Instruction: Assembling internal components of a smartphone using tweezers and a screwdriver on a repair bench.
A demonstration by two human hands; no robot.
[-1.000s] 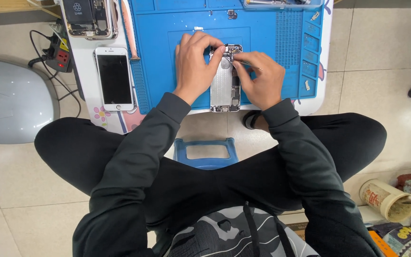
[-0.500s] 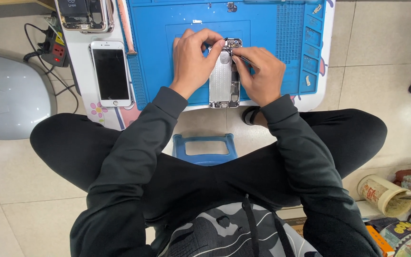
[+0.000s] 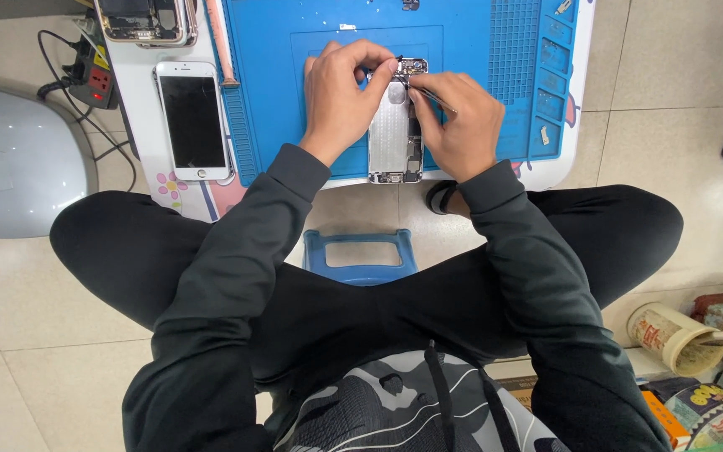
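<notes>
Nearest the camera, a small blue stool [image 3: 360, 259] shows between the person's crossed legs, just short of the tabletop [image 3: 140, 109] edge. On the tabletop lies a blue work mat [image 3: 462, 84], and near its front edge rests an opened phone body [image 3: 393, 134], back shell down, its insides showing. It looks light and stiff, yet delicate within: small parts and thin cables would suffer from pressure, so the metal side rails seem the safe place to take hold. The left hand [image 3: 338, 100] curls narrowly over the phone's top left corner, fingertips pinching there. The right hand [image 3: 462, 121] holds a thin metal tool [image 3: 433, 96], probably tweezers, its tip at the phone's upper end. The mat's bare middle beyond leaves room; its tray slots [image 3: 550, 84] lie right. To the left lies a white phone [image 3: 194, 117], well apart, and farther back another opened phone [image 3: 144, 21] at the picture's top edge.
</notes>
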